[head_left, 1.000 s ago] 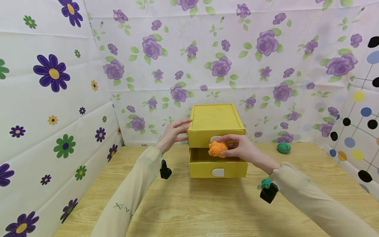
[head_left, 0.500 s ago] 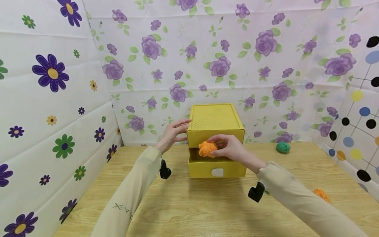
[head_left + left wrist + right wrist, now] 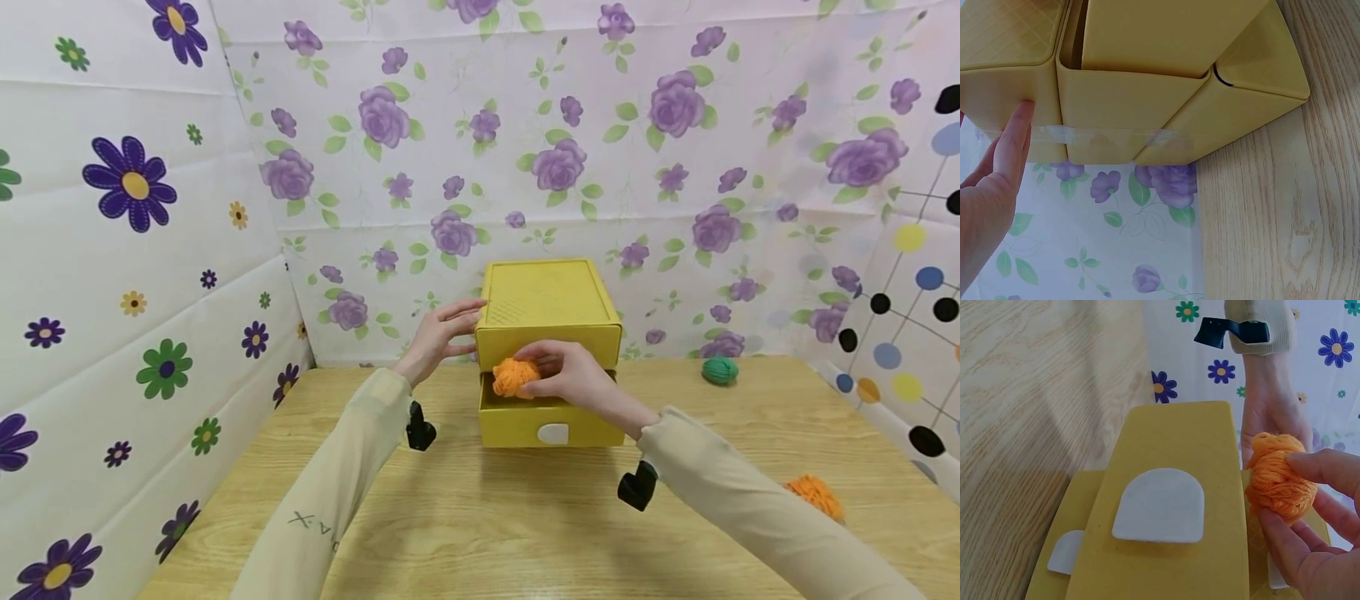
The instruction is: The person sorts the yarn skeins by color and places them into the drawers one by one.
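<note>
A yellow drawer box (image 3: 547, 292) stands against the back cloth, its middle drawer (image 3: 510, 429) pulled out. My right hand (image 3: 577, 375) pinches an orange ball of yarn (image 3: 513, 379) between thumb and fingers, over the left part of the drawer's opening. In the right wrist view the yarn ball (image 3: 1282, 481) is beside the drawer's front, which bears a white pull tab (image 3: 1160, 509). My left hand (image 3: 442, 337) has its fingers extended against the box's left side; in the left wrist view a fingertip (image 3: 1025, 111) touches the upper side wall. The drawer's inside is mostly hidden.
On the wooden table (image 3: 420, 533), a green ball of yarn (image 3: 720, 371) lies at the back right. Another orange ball of yarn (image 3: 816, 496) lies partly behind my right sleeve. Flowered cloth (image 3: 150, 275) walls the left and back; a dotted one is at right.
My right hand has moved left with the orange yarn ball. Its sleeve now covers the small green ball, and the other orange ball has come into view. My left hand stays put.
</note>
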{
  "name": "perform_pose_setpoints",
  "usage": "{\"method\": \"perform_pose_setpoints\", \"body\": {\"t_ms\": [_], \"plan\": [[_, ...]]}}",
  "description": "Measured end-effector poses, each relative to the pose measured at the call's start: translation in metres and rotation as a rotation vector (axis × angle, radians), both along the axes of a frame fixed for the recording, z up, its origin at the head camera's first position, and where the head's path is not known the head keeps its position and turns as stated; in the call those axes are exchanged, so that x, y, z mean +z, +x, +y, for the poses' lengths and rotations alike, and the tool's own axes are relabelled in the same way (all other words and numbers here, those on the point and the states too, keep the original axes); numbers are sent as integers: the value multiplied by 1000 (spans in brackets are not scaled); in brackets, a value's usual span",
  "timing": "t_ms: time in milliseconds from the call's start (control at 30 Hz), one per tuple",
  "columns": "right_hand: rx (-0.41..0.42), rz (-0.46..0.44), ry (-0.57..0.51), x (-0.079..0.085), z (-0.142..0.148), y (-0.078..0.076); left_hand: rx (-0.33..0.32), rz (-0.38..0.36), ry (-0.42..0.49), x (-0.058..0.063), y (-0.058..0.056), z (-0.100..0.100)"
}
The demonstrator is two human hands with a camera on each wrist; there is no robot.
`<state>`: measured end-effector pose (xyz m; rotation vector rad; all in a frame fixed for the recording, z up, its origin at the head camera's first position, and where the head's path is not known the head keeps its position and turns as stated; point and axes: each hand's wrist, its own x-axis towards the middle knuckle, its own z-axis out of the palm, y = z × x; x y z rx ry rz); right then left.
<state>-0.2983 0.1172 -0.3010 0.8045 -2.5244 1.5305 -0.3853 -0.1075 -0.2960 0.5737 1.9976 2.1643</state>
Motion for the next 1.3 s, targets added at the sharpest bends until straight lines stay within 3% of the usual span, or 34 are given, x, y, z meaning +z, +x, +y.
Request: {"method": "perform_pose_setpoints", "body": {"t_ms": [300, 633, 1067, 1300], "plan": [[-2, 54, -5, 1, -4, 2, 7, 3, -1, 0, 0, 0], [-4, 15, -68, 9, 2, 8, 12, 0, -9, 1, 0, 1], [158, -168, -247, 21, 26, 17, 7, 4, -6, 0, 2, 1], [191, -165, -245, 28, 59, 24, 9, 13, -7, 1, 2, 1]]}}
